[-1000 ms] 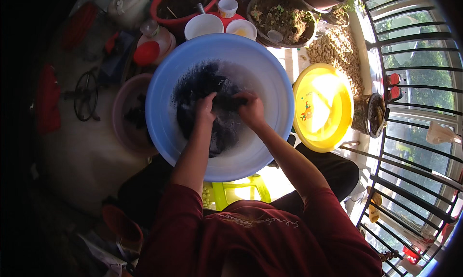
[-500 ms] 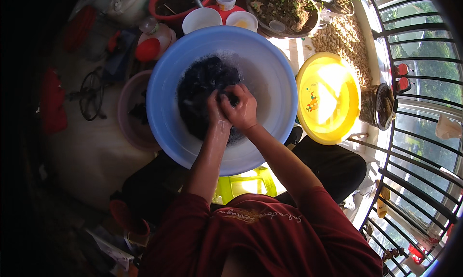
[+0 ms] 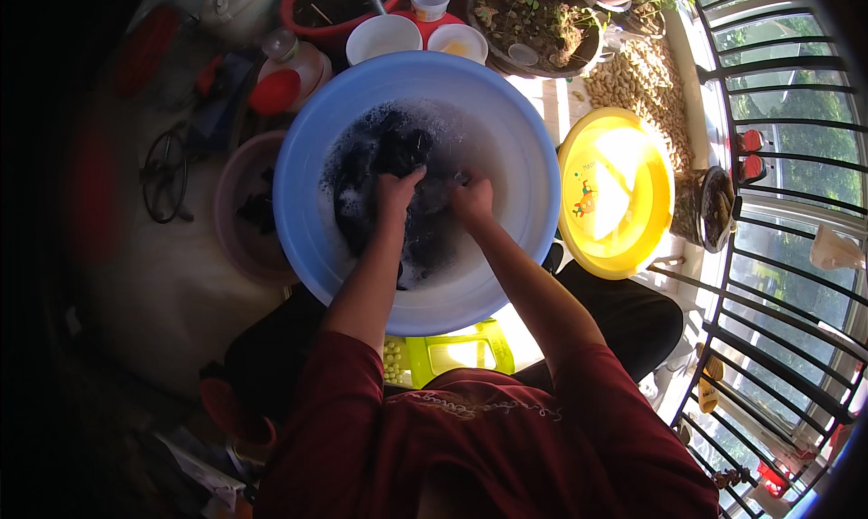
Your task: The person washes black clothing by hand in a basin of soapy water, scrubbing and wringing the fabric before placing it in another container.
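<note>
A big blue basin of cloudy, sudsy water stands in front of me. Dark wet cloth lies bunched in it, partly under the water. My left hand is closed on the cloth near the middle, its thumb on top and its other fingers mostly hidden. To its right, my right hand has curled fingers that dip into the murky water at the cloth's edge. What its fingertips grip is largely hidden by the water. The two hands are apart.
A yellow basin stands at right, a pinkish basin with dark cloth at left. Bowls and planters crowd the far side. Black railings run along the right. A yellow-green plastic stool sits between my legs.
My hands were pressed together around the cloth; they have parted, the right moving right and down to the water. The cloth has spread out, and more suds show.
</note>
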### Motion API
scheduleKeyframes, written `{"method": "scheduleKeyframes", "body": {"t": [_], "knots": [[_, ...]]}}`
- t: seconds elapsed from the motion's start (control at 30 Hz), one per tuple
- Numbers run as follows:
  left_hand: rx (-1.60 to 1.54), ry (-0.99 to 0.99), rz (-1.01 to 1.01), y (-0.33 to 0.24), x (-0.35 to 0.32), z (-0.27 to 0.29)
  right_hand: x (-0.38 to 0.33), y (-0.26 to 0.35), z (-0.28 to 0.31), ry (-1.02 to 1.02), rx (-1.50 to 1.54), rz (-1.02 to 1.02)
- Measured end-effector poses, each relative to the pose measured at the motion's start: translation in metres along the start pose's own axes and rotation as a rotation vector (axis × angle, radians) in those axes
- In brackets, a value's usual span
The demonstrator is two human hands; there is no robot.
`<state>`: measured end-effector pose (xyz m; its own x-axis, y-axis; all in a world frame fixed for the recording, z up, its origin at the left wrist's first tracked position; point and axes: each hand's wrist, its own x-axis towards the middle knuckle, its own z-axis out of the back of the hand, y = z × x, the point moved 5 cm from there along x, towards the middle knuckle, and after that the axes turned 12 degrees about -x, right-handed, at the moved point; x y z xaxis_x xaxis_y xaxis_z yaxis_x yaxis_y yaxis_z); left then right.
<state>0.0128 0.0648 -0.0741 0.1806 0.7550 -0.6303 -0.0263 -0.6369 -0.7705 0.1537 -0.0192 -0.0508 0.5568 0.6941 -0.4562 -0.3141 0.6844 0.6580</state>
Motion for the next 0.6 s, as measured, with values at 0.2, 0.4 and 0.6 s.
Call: {"method": "scheduleKeyframes", "body": {"t": [0.2,0.4,0.6], "knots": [[-0.983,0.666,0.544,-0.031,-0.052,-0.043,-0.137,0.131,0.057,-0.160,-0.100,0.732],[-1.723,0.197,0.611,-0.029,-0.101,-0.040,-0.127,0.127,0.043,-0.328,-0.164,0.703],[-1.019,0.086,0.211,-0.017,-0.075,-0.041,-0.026,0.070,0.039,-0.303,-0.297,0.305]]}}
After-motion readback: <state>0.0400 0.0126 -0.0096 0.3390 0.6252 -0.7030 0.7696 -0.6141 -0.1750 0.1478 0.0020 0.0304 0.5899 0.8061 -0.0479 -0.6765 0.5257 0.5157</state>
